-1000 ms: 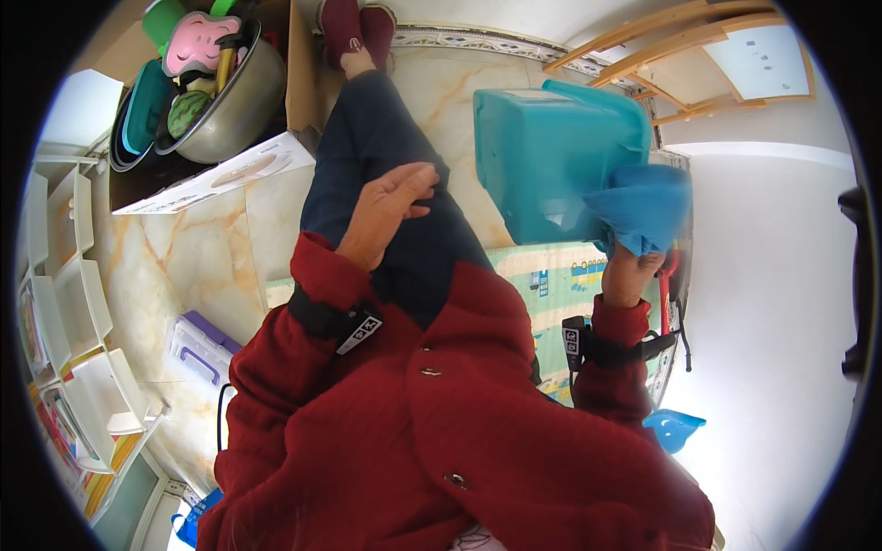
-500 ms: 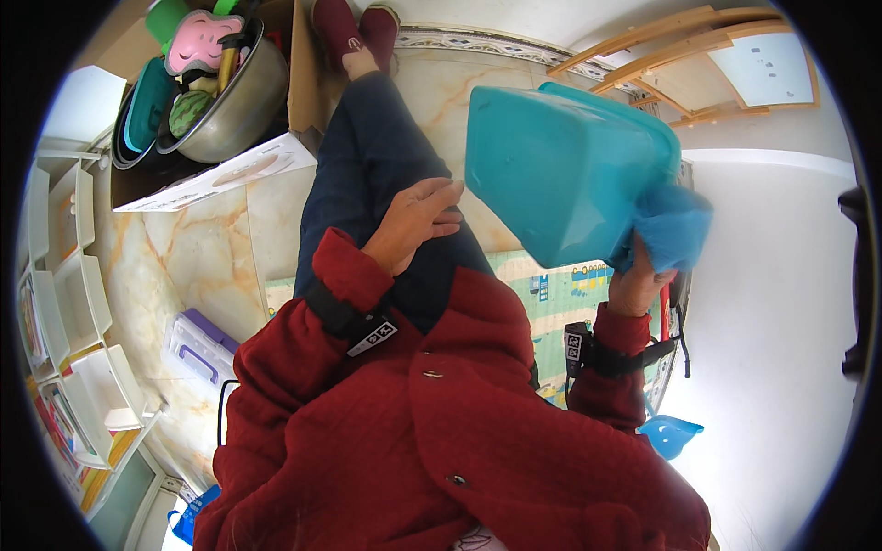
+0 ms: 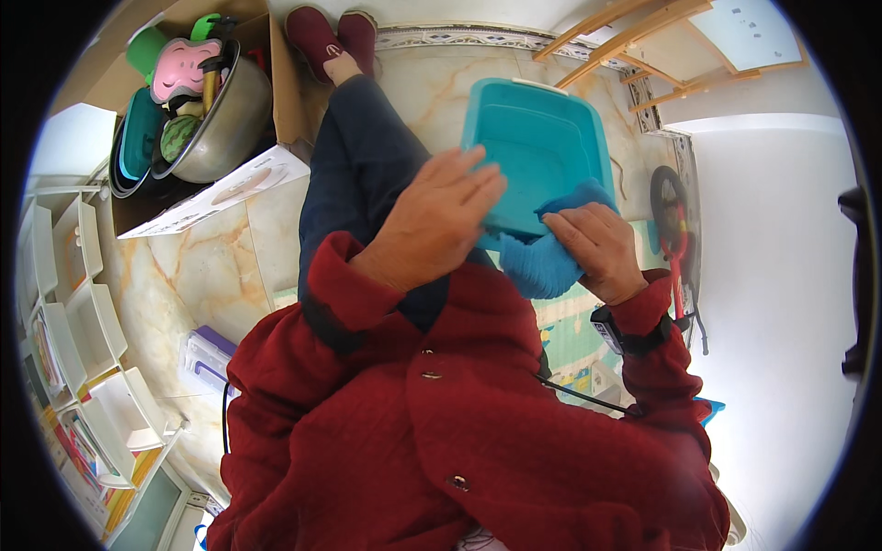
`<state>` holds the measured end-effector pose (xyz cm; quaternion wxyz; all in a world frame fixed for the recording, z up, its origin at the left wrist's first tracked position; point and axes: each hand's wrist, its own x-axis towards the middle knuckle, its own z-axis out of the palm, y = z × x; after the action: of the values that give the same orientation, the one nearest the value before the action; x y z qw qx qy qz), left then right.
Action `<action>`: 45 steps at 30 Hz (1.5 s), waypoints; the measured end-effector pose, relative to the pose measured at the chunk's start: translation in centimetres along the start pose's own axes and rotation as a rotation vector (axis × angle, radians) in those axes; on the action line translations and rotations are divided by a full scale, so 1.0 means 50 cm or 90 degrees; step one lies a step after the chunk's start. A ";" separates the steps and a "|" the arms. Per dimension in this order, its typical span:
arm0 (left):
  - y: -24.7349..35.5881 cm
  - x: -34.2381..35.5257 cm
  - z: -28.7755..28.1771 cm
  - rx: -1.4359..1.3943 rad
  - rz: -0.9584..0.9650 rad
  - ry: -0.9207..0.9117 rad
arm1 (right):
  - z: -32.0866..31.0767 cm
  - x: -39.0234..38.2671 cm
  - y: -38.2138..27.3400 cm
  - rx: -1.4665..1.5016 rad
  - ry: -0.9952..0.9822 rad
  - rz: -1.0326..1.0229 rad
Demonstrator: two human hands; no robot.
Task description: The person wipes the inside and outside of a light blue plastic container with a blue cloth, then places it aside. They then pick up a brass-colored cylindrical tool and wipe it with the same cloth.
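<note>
In the middle right stands a teal plastic tub point(image 3: 528, 147), its open top toward me and its inside showing. My right hand point(image 3: 597, 248) grips a blue cloth point(image 3: 537, 266) over the tub's lower right rim, fingers wrapped on it. My left hand point(image 3: 432, 211), slightly blurred, is open with fingers apart at the tub's left edge; whether it touches the tub I cannot tell. My legs point(image 3: 354, 156) stretch away just left of the tub.
A cardboard box point(image 3: 285, 83) of bowls and toys sits upper left. White shelves point(image 3: 96, 321) and a purple-lidded case point(image 3: 207, 358) are left; a wooden easel point(image 3: 671, 46) is upper right, a red wheeled object point(image 3: 675, 253) right, and a patterned mat point(image 3: 574, 331) below the tub.
The tub has turned from showing its outside to showing its open top. My right hand and cloth moved left onto its near rim; my left hand rose to the tub's edge.
</note>
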<state>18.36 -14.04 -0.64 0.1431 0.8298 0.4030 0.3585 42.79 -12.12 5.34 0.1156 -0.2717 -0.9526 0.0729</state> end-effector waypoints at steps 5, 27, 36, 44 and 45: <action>0.001 0.003 0.043 0.077 0.034 -0.163 | -0.011 -0.005 -0.011 -0.066 0.027 -0.048; -0.022 -0.062 0.126 -0.496 -0.320 0.015 | 0.134 -0.022 -0.097 0.208 0.226 0.279; -0.042 -0.083 0.127 -0.522 -0.418 -0.013 | 0.134 0.050 -0.007 0.022 0.310 0.235; -0.043 -0.075 0.123 -0.774 -0.498 0.070 | 0.163 -0.003 -0.080 0.165 0.218 0.195; -0.041 -0.073 0.116 -0.750 -0.505 0.069 | 0.164 -0.017 -0.082 0.174 0.206 0.195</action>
<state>19.78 -15.25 -7.55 0.6672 0.3860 0.4203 0.4787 39.28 -16.64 -1.88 0.2898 -0.4032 -0.8506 0.1728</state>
